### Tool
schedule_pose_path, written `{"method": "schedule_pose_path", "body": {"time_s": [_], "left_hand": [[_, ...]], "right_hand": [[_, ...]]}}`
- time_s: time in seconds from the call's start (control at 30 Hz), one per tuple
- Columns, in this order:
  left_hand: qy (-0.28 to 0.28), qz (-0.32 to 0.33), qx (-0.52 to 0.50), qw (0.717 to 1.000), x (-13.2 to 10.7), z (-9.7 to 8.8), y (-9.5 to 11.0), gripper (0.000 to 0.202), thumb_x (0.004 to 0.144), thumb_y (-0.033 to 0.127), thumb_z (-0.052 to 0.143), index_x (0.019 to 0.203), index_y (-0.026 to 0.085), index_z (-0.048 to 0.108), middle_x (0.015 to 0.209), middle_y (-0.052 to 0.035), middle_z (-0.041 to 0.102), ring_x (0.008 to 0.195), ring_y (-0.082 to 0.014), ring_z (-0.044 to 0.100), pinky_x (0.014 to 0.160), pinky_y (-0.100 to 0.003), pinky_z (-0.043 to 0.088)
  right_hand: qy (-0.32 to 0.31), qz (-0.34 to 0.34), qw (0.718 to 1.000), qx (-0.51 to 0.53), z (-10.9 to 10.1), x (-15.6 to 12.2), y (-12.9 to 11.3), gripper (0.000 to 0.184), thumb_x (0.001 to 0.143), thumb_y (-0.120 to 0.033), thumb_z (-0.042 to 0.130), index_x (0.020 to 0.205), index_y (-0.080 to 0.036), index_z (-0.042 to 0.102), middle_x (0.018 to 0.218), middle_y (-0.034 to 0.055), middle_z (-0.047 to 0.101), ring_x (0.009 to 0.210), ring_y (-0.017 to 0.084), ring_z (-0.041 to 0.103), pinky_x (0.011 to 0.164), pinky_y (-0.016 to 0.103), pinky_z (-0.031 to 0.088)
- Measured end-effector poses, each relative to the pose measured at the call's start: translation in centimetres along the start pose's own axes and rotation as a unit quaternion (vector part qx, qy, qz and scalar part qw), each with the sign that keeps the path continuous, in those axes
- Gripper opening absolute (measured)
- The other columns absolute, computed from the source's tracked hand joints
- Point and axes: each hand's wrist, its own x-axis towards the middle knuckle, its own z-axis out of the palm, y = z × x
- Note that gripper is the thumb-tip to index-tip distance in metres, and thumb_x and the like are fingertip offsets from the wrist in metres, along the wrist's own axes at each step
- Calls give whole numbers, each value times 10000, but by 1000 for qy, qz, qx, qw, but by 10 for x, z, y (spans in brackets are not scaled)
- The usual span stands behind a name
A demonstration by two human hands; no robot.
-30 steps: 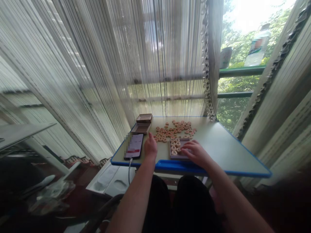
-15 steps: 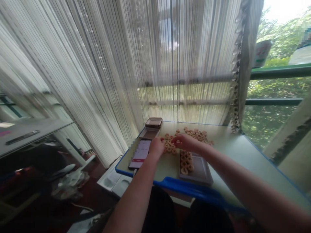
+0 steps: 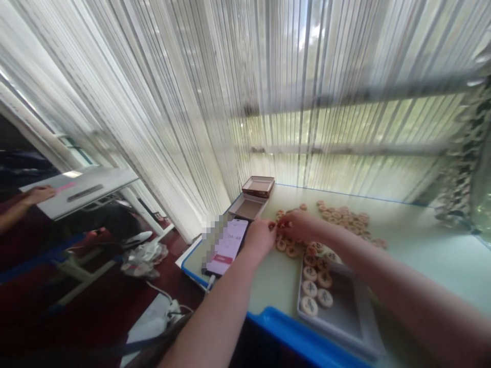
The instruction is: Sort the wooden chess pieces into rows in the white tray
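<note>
My left hand (image 3: 260, 236) and my right hand (image 3: 298, 225) meet at the near-left edge of a scatter of round wooden game pieces (image 3: 347, 217) on a pale table (image 3: 422, 255). Both hands have fingers curled and pinched over pieces with red marks; what each holds is blurred. A grey tray (image 3: 347, 317) near the table's front edge holds several pieces in two columns along its left side. My right forearm crosses above that tray.
A phone (image 3: 227, 246) with a lit screen lies left of my left hand, a cable at its near end. An open brown box (image 3: 248, 207) and its lid (image 3: 259, 186) sit behind it. Striped curtains hang behind. Another person's hand (image 3: 37, 194) shows far left.
The camera swung left and closer. My right hand left the tray and reached to the loose pieces beside my left hand, which moved forward to them too.
</note>
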Motion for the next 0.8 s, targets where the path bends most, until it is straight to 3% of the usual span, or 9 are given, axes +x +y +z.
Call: {"method": "schedule_pose_path", "body": {"time_s": [0.23,0.43,0.63,0.8], "left_hand": [[-20,-60,-84,994,2,-2,2,182,709,257,614,825,140,692,814,-92,696,712,-180,621,654,-264,451],[13,-84,-133,987,3,1,-3,159,687,222,637,823,142,661,809,-69,696,720,-181,621,642,-265,445],[48,-90,-245,964,4,5,-8,171,693,257,660,811,133,661,797,-78,699,725,-172,633,658,-264,471],[48,-50,-330,941,2,7,-9,201,724,269,640,867,130,668,841,-92,702,757,-172,643,697,-276,494]], "right_hand": [[9,12,1000,20,-1,2,-2,206,748,-340,571,889,-249,691,839,43,678,760,187,589,668,264,430],[26,6,999,35,-1,1,-1,203,743,-281,569,904,-222,677,847,44,667,811,199,580,721,281,433],[72,2,995,74,-3,-1,-4,196,736,-263,574,903,-207,660,846,41,654,787,171,576,701,268,434],[97,0,991,90,-7,-3,-4,192,730,-274,586,899,-213,654,835,25,646,734,146,572,660,253,424]]}}
